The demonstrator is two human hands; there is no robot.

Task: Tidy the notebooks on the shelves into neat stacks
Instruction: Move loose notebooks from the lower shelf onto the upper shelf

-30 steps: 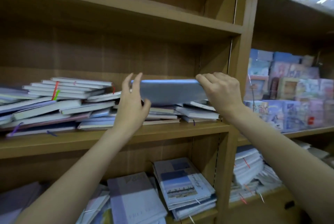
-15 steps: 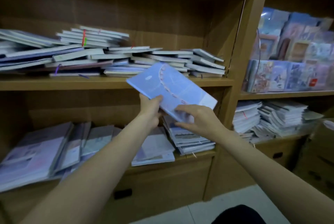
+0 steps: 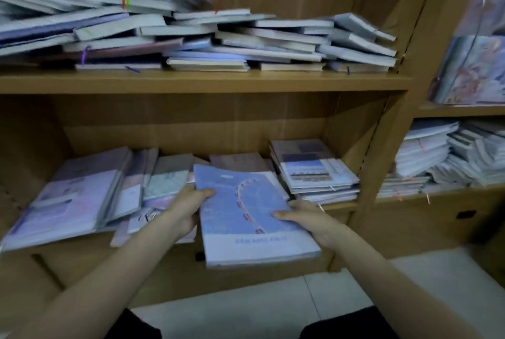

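Bookcase [image 3: 207, 83]: tan wood-grain laminate, flat boards, square edges; a second bay [image 3: 459, 111] stands to its right behind an upright divider.

Upper shelf: you've got a long, messy heap [image 3: 207, 37] of thin notebooks lying flat, pale page edges facing out, covers grey-blue and lilac, several tilted and overlapping. Red, green and purple ribbon markers stick out of a few.

Lower shelf: a left pile [image 3: 73, 202] of large lilac/pink glossy covers slumps sideways, leaning right to left. A right stack [image 3: 314, 172] sits flatter against the divider, top cover showing a blue and white picture panel.

Right bay: white stacks [image 3: 442, 155] of thin booklets, loosely fanned; above them, glossy wrapped items, too blurred to identify.

Floor: pale tiles.

Your notebook [image 3: 246, 215]: rectangular, soft cover, matte blue with a curved dotted arc of red and white, paler band at the near edge with a line of text I can't read. It's in front of the lower shelf, far edge over the books there, near edge past the shelf lip.

Left hand [image 3: 188, 210]: grips the notebook's left edge, thumb on top. Right hand [image 3: 306, 218]: grips the right edge, thumb on the cover, fingers under.
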